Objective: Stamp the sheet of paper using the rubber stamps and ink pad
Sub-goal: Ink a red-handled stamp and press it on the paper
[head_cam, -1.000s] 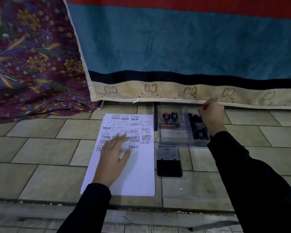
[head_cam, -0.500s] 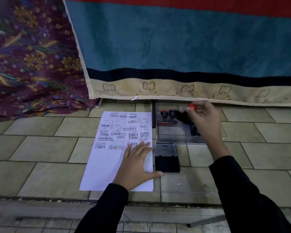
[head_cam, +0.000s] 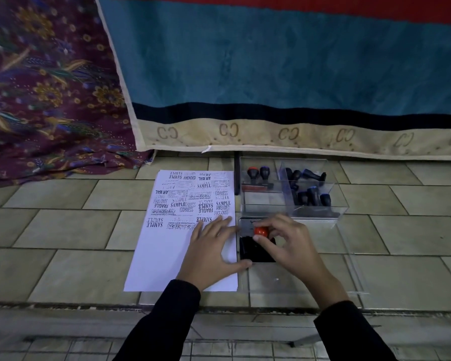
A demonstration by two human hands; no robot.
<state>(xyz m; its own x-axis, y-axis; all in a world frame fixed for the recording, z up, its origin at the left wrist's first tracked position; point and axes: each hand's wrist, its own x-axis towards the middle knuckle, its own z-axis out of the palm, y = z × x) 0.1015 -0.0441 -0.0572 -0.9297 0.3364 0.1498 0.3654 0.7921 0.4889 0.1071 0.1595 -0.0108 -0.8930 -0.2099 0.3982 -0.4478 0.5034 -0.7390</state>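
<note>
Our left hand, fingers flat, pins the half-stamped sheet of paper to the tiles against sliding; our right hand pinches the red-knobbed rubber stamp on the ink pad just beside, apparently loading ink.

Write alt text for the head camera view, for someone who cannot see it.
The right hand pinches a red-knobbed stamp over the black ink pad, while the left hand lies flat on the sheet of paper, whose far half carries prints. A clear box behind the pad holds more stamps.
</note>
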